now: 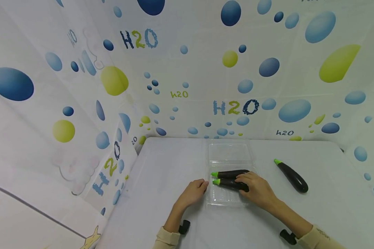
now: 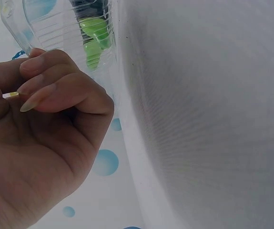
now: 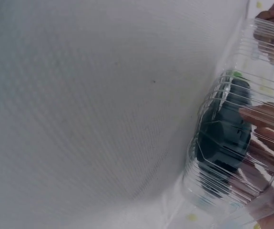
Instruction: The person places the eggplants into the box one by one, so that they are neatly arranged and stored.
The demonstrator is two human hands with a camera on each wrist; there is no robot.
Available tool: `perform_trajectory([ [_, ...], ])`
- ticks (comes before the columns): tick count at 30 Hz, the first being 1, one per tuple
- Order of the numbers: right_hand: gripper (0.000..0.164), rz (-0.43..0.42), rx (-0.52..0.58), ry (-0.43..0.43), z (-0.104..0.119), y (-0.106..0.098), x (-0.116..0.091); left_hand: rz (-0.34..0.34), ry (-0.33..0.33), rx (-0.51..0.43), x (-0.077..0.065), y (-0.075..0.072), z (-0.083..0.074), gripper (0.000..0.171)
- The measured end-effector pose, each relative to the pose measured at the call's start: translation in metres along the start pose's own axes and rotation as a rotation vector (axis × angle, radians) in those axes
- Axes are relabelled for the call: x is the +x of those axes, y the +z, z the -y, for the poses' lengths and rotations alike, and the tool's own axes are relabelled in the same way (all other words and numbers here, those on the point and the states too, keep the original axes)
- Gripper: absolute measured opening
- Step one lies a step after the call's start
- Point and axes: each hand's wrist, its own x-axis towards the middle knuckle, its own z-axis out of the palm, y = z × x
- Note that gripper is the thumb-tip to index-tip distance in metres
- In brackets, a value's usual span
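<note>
A clear plastic clamshell box [image 1: 225, 199] lies with its lid [image 1: 229, 152] folded back towards the wall. Inside are two dark toy eggplants with green stems pointing left: a rear eggplant [image 1: 229, 173] and a front eggplant [image 1: 225, 183]. My right hand [image 1: 258, 189] reaches in from the right and grips the front eggplant by its thick end; through the ribbed wall the right wrist view shows fingers beside the dark body [image 3: 227, 133]. At the box's left rim, my left hand [image 2: 46, 109] pinches the edge between thumb and curled fingers.
A third eggplant [image 1: 293, 178] lies on the white table [image 1: 168, 155] to the right of the box. Behind the table hangs a white sheet [image 1: 199, 69] printed with blue and green drops. Black straps [image 1: 184, 227] sit at both wrists.
</note>
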Motion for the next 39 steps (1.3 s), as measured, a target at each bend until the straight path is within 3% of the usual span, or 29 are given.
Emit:
perform_trajectory([
  [19, 0.038, -0.173, 0.048, -0.044, -0.003, -0.012, 0.002, 0.003, -0.003, -0.007, -0.001, 0.001, 0.001, 0.038],
  [25, 0.036, -0.220, 0.047, 0.007, -0.007, -0.024, 0.001, -0.005, 0.015, 0.005, 0.000, 0.001, 0.003, 0.038],
  [39, 0.035, -0.339, 0.064, 0.162, -0.035, -0.039, -0.020, 0.005, -0.011, 0.001, 0.000, 0.001, 0.001, 0.038],
])
